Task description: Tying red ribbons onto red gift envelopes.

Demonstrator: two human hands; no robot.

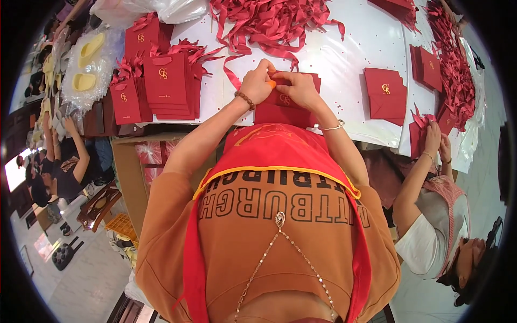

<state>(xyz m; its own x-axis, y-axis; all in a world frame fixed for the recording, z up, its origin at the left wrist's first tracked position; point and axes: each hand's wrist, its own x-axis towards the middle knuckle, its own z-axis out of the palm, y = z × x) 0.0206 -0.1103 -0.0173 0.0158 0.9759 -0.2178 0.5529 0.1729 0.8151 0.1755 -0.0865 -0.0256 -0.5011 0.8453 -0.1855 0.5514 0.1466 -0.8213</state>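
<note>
Red bag [285, 99] sits at the middle of the surface's [344, 62] near edge, flat, another red bag [283, 116] showing just on the near side of it. Left hand [257, 86] and right hand [302, 90] meet at its far end; both grips are curled in, fingertips close. Can't tell what's pinched, fingers hide it. Orange bit [272, 84] at the left fingertips, worn or held unclear.

Doing it well, my read: brace the bag with one hand, do the fine work with the other, small fingertip moves, no hard pull on the paper edge. Press lightly, card looks easy to crease. Hold the loose ribbon [231, 75], on the surface left of the bag, clear of the fingers.

Bag's look: deep red, matte, gold emblem on the face, straight edges. Far end mostly covered by hands.
</note>
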